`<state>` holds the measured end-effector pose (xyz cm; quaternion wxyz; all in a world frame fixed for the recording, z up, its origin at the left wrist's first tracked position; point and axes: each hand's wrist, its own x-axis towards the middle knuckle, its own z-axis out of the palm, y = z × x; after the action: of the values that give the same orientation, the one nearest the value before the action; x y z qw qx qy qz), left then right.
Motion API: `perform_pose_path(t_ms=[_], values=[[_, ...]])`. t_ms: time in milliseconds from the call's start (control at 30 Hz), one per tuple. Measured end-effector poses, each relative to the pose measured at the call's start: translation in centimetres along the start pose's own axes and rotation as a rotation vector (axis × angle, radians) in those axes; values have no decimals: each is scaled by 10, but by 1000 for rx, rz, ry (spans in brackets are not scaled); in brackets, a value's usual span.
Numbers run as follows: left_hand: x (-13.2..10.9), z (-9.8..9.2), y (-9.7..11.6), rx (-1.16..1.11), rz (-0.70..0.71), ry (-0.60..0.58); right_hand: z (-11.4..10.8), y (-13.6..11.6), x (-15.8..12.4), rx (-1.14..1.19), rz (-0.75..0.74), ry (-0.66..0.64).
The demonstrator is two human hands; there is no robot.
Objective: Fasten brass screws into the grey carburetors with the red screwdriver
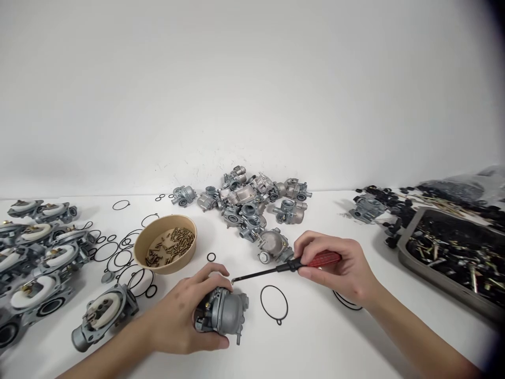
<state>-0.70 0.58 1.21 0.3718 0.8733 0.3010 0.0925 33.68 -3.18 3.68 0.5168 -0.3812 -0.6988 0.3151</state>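
My left hand (185,310) grips a grey metal carburetor (229,313) at the front middle of the table, thumb below and fingers over its top. In my right hand (335,263) is a screwdriver (256,274) with a red and black handle, held nearly level and pointing left. Its tip carries or touches a small screw (232,282) at the upper edge of the carburetor, beside my left fingertips; whether the screw sits in a hole I cannot tell. A black rubber gasket ring (274,304) lies just right of the carburetor.
A tan bowl (165,264) of small screws stands behind my left hand, with loose rubber rings left of it. Opened carburetors with white floats (37,289) crowd the left. Behind is a pile of carburetors (246,200). A metal tray (410,237) of small parts sits right.
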Motion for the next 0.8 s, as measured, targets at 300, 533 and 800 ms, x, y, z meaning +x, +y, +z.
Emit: perform_pose_path(t_ms=[300,533,800], values=[[-4,-2,0,-153,-12,-18,3,0,2,3,-13,-78],[-4,-1,-1,-146,17,-9,3,0,2,-17,-3,-82],[-3,-2,1,-129,50,13,4,3,1,-21,-1,-88]])
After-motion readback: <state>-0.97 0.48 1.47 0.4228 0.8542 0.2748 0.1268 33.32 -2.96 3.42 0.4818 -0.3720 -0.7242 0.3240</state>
